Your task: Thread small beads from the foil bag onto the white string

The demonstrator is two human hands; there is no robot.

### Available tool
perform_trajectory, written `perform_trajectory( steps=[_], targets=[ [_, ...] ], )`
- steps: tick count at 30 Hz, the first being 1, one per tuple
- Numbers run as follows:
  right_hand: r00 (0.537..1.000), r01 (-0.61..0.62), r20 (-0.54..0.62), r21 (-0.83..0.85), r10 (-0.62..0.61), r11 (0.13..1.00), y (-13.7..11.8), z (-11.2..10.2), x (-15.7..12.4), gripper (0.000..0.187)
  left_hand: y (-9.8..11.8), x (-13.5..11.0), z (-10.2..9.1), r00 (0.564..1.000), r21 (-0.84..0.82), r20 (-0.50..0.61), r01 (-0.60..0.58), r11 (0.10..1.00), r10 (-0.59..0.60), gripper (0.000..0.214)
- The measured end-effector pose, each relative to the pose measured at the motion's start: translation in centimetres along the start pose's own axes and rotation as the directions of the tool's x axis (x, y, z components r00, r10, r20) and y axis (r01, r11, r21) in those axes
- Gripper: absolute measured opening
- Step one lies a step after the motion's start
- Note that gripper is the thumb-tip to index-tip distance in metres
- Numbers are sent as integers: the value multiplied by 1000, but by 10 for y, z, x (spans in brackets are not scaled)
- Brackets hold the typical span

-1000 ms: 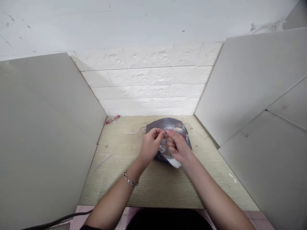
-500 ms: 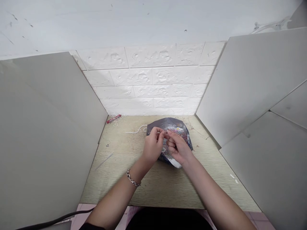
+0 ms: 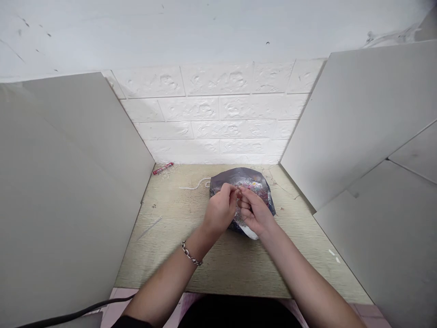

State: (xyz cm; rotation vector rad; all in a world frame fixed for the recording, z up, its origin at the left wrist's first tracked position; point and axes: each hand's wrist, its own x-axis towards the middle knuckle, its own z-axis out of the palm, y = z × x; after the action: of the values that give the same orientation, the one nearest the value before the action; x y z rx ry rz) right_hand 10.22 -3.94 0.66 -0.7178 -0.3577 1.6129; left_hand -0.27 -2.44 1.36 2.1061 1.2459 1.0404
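Note:
A dark, shiny bowl-like bag (image 3: 239,176) full of small coloured beads sits at the back middle of the wooden table (image 3: 218,269). Both my hands hover just above it, fingertips meeting. My left hand (image 3: 221,210), with a chain bracelet on its wrist, is closed in a pinch. My right hand (image 3: 253,210) is closed in a pinch too, its tips touching the left's. What they pinch is too small to make out.
A white string of beads (image 3: 195,185) lies left of the bag. A small red item (image 3: 163,168) rests in the back left corner. Grey panels (image 3: 68,191) wall in both sides, white brick behind. A black cable (image 3: 68,314) runs at the lower left.
My hands have drawn a little closer together over the bag, the left closing more tightly against the right. The view has shifted slightly.

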Motion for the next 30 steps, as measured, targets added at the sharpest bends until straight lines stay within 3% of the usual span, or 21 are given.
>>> perform_trajectory(
  steps=[14,25,30],
  targets=[
    [1000,17,4,-22,-17,1000,2,-3,2,23,0,-1,0,999,75,14,-39,996,38,16],
    [999,45,19,-59,-44,997,2,-3,1,23,4,0,-3,1000,6,13,13,1000,-13,17],
    [997,80,-6,-112,-81,991,1,-2,0,24,4,0,-3,999,-111,-12,32,993,-33,18]
  ],
)
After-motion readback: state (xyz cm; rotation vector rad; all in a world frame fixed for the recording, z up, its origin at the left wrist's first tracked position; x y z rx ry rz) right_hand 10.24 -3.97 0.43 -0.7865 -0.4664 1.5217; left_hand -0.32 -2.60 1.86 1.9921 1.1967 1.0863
